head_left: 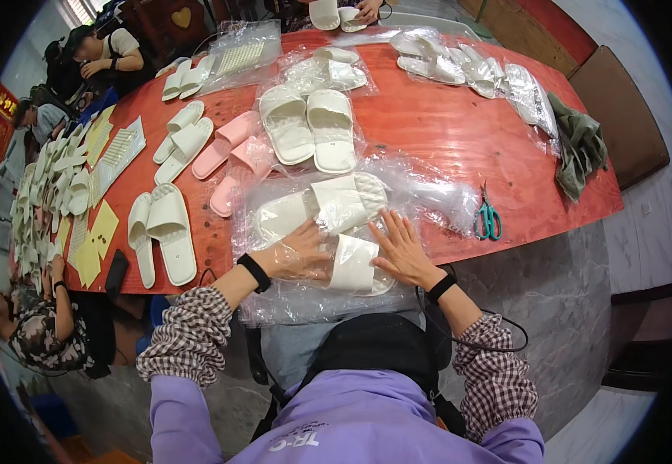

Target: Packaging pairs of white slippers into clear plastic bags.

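A pair of white slippers [353,261] lies in a clear plastic bag [274,298] right in front of me, toes pointing opposite ways. My left hand [299,251] rests on the left part of the pair with its fingers spread. Film shines around that hand; whether it lies over or under the fingers I cannot tell. Flat against the right side of the bag is my right hand [402,251], fingers stretched out. Neither hand grips anything. Just beyond lies a bagged pair of white slippers [333,131], and to its left are pink slippers [234,147].
Green-handled scissors [489,223] lie near the right table edge, beside crumpled film [444,197]. Loose white slippers [167,232] sit on the left. More bagged slippers [429,58] and a dark green cloth [579,147] are farther right. Other people work at the left and far edges.
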